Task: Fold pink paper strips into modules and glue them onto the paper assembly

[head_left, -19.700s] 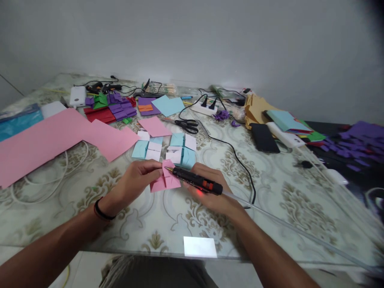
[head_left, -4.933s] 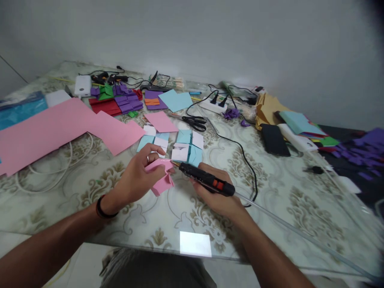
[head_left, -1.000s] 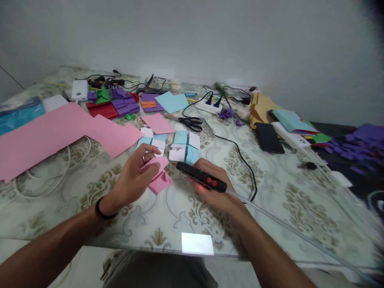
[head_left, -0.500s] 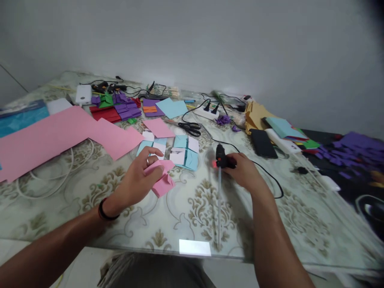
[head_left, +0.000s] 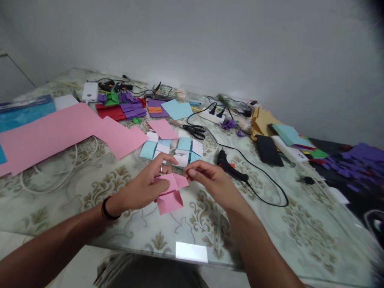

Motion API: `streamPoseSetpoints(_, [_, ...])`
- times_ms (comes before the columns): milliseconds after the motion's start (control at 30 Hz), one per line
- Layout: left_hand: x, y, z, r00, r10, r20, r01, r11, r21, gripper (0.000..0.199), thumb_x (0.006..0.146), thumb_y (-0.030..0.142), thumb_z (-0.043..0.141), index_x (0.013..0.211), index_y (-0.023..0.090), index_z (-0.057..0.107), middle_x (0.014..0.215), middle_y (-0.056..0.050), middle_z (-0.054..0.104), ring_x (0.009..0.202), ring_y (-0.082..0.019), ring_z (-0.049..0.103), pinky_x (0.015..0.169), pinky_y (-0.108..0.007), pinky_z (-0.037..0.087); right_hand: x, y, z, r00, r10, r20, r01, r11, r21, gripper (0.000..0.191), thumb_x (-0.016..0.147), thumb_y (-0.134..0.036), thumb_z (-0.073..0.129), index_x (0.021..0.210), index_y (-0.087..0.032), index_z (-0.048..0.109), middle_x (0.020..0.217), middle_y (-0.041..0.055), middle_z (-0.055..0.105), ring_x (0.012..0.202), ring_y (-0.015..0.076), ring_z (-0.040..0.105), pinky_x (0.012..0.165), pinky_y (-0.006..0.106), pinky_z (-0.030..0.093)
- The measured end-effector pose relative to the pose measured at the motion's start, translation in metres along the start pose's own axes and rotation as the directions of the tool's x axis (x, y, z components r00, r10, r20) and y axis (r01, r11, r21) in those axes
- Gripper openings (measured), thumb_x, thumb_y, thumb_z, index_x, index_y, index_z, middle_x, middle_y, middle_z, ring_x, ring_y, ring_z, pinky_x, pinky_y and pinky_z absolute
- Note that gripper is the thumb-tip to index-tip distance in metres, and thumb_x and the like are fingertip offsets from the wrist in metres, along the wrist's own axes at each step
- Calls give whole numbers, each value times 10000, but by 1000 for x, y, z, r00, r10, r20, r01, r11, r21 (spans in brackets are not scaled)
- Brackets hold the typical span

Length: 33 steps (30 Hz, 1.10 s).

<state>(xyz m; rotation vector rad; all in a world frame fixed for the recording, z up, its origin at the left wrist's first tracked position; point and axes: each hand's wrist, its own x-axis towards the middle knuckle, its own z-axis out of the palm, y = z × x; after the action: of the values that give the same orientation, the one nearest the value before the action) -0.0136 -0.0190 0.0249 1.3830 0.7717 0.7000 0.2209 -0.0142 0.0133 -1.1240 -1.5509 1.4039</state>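
Note:
My left hand (head_left: 151,184), with a ring and a dark wristband, grips a folded pink paper (head_left: 170,202), thumb on top. At the paper's upper right corner is my right hand (head_left: 208,180), its thumb and fingers drawn together in a pinch. I cannot make out what lies between those fingertips. A black glue gun (head_left: 232,168) rests on the table just right of my right hand, its cord trailing right. Beyond my hands lie two folded blue-and-white paper pieces, one on the left (head_left: 156,148) and one on the right (head_left: 189,150), the latter partly hidden.
Large pink sheets (head_left: 60,128) cover the table's left side. Black scissors (head_left: 195,130) and a white power strip (head_left: 211,116) lie farther back. At the right are a black flat case (head_left: 269,151), stacked coloured paper (head_left: 292,136) and purple paper pieces (head_left: 360,160).
My right hand has let go of the glue gun, which now lies on the table, and has moved left to the pink paper. The left hand and pink paper have shifted slightly right.

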Motion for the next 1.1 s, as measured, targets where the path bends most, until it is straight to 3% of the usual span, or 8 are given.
streamPoseSetpoints(167, [3,-5,-1,999,31,35,-30,999,-27,389,963,124,576,1288,288,440,811,72,491,583,-62,453,503,-163,363,-3,21,12,982,153,106,-182,915,359,348,832,-512,835,946,-192,757,820,14,697,713,142,631,719,273,502])
streamPoseSetpoints(333, [8,-9,1,1000,-17,-12,17,1000,-7,369,949,169,646,1259,255,466,782,66,577,587,-71,481,505,-168,363,-5,18,19,961,203,190,-272,824,497,379,791,-524,869,798,-172,730,761,-13,603,684,104,558,695,236,497])
streamPoseSetpoints(633, [9,-8,-4,998,6,-56,-3,999,54,350,923,154,636,1234,249,504,792,64,612,600,-85,579,548,-199,450,-6,13,19,964,219,151,-263,860,436,362,823,-495,846,769,-180,676,674,-47,544,573,79,496,520,198,412])
streamPoseSetpoints(1100, [11,-6,-2,991,7,-131,-1,999,49,316,871,157,680,1154,208,548,762,56,590,573,-76,488,537,-207,404,-9,11,23,992,125,-11,-120,968,219,367,850,-500,813,777,-191,628,670,-37,592,592,107,543,561,249,401])
